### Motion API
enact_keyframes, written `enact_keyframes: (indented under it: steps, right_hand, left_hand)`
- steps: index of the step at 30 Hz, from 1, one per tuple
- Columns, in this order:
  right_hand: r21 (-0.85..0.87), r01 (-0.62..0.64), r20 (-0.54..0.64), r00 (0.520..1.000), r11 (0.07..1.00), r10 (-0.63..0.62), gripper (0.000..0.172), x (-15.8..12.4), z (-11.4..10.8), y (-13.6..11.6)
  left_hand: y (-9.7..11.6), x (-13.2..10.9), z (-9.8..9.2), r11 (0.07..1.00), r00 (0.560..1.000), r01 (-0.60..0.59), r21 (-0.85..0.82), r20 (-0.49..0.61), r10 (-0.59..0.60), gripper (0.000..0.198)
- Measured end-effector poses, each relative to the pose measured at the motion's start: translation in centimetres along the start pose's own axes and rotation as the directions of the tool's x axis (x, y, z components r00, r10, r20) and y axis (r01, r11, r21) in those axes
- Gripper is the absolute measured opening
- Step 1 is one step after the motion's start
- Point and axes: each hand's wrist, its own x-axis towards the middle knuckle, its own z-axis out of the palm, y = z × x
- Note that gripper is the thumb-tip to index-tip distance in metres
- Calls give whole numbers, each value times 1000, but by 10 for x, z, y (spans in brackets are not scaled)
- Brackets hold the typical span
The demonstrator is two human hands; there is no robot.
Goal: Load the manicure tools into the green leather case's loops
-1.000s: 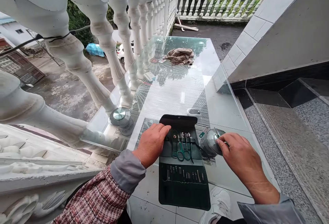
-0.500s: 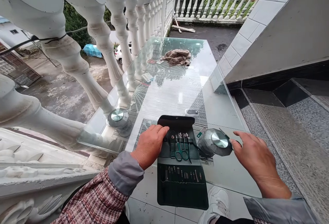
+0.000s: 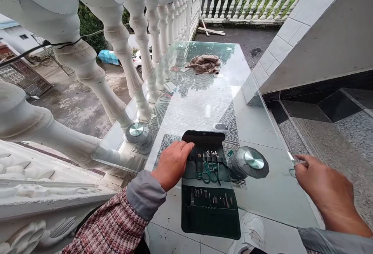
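A dark green manicure case [image 3: 211,223] lies unfolded at the near end of the glass table. My left hand [image 3: 173,162] is closed on its upper left edge. Strapped in its upper part are green-handled scissors [image 3: 210,174] and several clippers; the lower pocket holds several slim metal tools [image 3: 214,199]. Over the table's right edge, my right hand [image 3: 325,188] pinches a small tool with a green loop [image 3: 292,172] and a bright metal tip, apparently small scissors; the fingers hide most of it. A green-handled tool [image 3: 232,151] rests on the glass beside the case.
The glass table [image 3: 259,129] has round metal-capped supports [image 3: 252,160]. A crumpled brown cloth [image 3: 204,64], a small card [image 3: 170,87] and a grey oval object [image 3: 220,128] are farther off. White balusters [image 3: 90,65] line the left; stone steps [image 3: 317,129] rise at right.
My right hand has moved right, away from the metal-capped support, carrying the small tool. My left hand stays on the case. The view has shifted slightly left.
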Motion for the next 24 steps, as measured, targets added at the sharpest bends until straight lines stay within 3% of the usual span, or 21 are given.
enact_keyframes:
  steps: [2,5,8,11,18,22,24]
  right_hand:
    - [-50,-57,34,998,997,59,35,-10,-14,-25]
    - [271,27,13,999,962,-32,40,-35,-27,-69]
    - [559,99,103,977,823,-187,38,-65,-29,-109]
    - [731,119,185,913,672,-363,29,-89,-26,-139]
    - [806,5,370,776,591,-511,22,-105,-19,-172]
    - [826,-132,469,700,548,-538,23,-110,-19,-178]
    - [826,-112,458,704,552,-543,23,-111,-20,-180]
  left_hand:
    - [0,0,0,1000,1000,2,-4,-6,-2,28]
    - [0,0,-1,999,999,-14,-28,-39,13,26]
    - [3,1,-3,994,989,-92,-60,-120,84,26]
    - [5,1,-4,977,957,-209,-31,-210,198,28]
    - [3,-3,-6,885,847,-461,64,-267,460,27]
    - [3,-4,-10,876,838,-478,69,-261,478,21]
    - [2,-4,-11,880,847,-468,78,-244,472,20]
